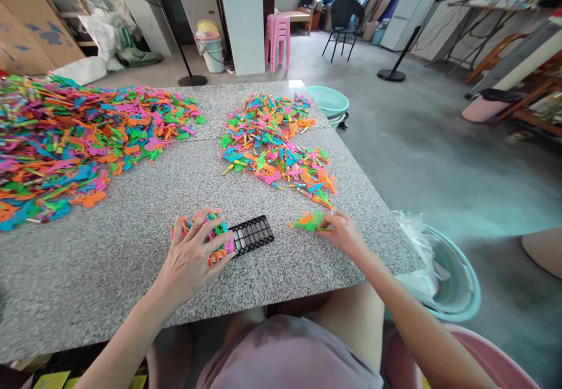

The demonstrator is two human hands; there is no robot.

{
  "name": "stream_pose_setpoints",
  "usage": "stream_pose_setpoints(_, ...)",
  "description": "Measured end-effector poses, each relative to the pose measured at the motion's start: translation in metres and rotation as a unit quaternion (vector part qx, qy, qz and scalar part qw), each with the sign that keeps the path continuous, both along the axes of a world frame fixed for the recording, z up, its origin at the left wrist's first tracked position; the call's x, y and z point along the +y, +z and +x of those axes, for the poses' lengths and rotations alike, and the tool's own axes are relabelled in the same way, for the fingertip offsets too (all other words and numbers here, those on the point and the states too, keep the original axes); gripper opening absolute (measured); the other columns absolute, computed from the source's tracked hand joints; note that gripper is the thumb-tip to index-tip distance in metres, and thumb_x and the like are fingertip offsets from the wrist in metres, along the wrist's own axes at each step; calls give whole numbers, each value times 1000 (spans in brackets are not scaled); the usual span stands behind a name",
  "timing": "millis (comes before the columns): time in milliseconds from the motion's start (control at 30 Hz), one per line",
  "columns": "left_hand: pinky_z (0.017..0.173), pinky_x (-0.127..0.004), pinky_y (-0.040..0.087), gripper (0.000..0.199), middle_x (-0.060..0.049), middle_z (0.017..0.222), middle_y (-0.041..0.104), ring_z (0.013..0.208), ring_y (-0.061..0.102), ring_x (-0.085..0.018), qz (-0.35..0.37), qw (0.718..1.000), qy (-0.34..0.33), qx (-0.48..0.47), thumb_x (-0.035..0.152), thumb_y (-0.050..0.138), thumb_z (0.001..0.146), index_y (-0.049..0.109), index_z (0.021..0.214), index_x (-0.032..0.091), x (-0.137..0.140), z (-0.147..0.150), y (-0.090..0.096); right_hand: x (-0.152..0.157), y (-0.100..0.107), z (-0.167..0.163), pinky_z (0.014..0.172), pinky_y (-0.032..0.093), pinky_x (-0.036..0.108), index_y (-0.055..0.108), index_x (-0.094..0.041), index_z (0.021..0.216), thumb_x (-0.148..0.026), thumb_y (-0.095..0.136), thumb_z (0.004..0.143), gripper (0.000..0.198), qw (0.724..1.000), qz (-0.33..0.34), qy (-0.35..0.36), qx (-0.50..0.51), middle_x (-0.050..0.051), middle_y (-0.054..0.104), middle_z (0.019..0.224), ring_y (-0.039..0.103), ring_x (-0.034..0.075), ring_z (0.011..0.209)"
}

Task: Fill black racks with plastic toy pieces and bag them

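My left hand lies with spread fingers over a row of small bright plastic toys standing at the left of a black lattice tray. The tray's right part shows its bare bottom; its left part is hidden under the toys and hand. To the right of the tray, my right hand pinches a few green and orange plastic toys, some apparently pistol-shaped, just above the speckled stone table. How many toys it holds I cannot tell.
A large heap of the same toys covers the table's far left, and a smaller heap lies ahead. Teal basins with plastic bags stand beyond the right edge. A pink tub sits below right. Another person's knee shows at right.
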State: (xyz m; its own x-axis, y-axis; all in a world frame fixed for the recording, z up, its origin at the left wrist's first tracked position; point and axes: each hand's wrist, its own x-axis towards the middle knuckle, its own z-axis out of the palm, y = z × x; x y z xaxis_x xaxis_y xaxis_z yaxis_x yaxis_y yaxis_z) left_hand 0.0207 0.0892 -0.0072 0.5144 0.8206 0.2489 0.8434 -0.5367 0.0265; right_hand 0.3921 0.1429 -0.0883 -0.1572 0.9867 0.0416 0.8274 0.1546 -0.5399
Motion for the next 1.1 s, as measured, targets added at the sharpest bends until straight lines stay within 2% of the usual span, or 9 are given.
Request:
stream_pose_setpoints(100,109,-69,22,27,-11,130,58,137,38,-40,0,1000,0,5,39,54,91,70,110,27,-1,1,2,-6,9,-5,69,44,30,58,-23,74,-23,66,78,8,997,17,57,-43,2,63,74,60,21,80)
stream_pose_setpoints(233,109,-69,22,26,-11,130,58,136,40,-38,-3,1000,8,13,37,54,92,69,111,27,-4,4,6,-6,12,-39,66,47,31,55,-23,82,-35,57,86,14,992,-5,52,117,3,65,78,59,18,69)
stream_pose_setpoints(367,109,-70,23,26,-10,130,57,137,38,-37,-17,1000,21,16,38,53,93,68,112,28,-5,6,7,-7,5,-83,50,48,27,50,-22,85,-54,42,90,33,916,-148,47,370,2,63,76,55,13,54)
stream_pose_setpoints(433,109,-70,22,26,-10,130,57,138,38,-37,-22,999,23,14,38,53,93,67,113,28,-5,7,7,-6,1,-100,48,47,26,49,-21,86,-56,43,88,35,886,-180,52,425,0,60,71,53,13,52)
stream_pose_setpoints(600,111,-70,18,27,-9,134,55,141,32,-37,-32,999,25,8,38,53,94,67,116,29,-6,7,7,6,-1,-128,50,43,24,49,-21,75,-38,55,83,19,914,-205,84,339,-5,52,52,53,12,45)
stream_pose_setpoints(667,112,-69,17,27,-9,135,55,141,33,-37,-38,999,26,0,38,54,94,67,116,30,-6,7,8,13,-1,-140,54,46,25,53,-20,77,-28,57,78,9,935,-188,69,291,-3,59,59,60,15,53)
stream_pose_setpoints(733,113,-68,17,27,-8,134,56,140,34,-36,-42,999,30,-5,38,54,93,67,116,30,-6,7,8,21,-4,-154,61,48,25,55,-19,89,-20,57,73,17,944,-156,63,282,0,67,73,65,16,66)
stream_pose_setpoints(967,112,-68,17,27,-8,132,59,138,38,-37,-35,999,25,-19,40,52,94,68,114,30,-5,7,9,36,-14,-199,75,51,26,46,-19,109,-5,53,71,41,896,-171,187,365,2,71,94,67,14,84)
stream_pose_setpoints(1100,114,-67,16,26,-7,131,59,138,39,-36,-32,999,29,-21,37,53,94,68,113,30,-5,8,10,42,-11,-207,84,50,27,50,-18,112,1,50,72,45,919,-128,247,277,2,70,94,67,15,88)
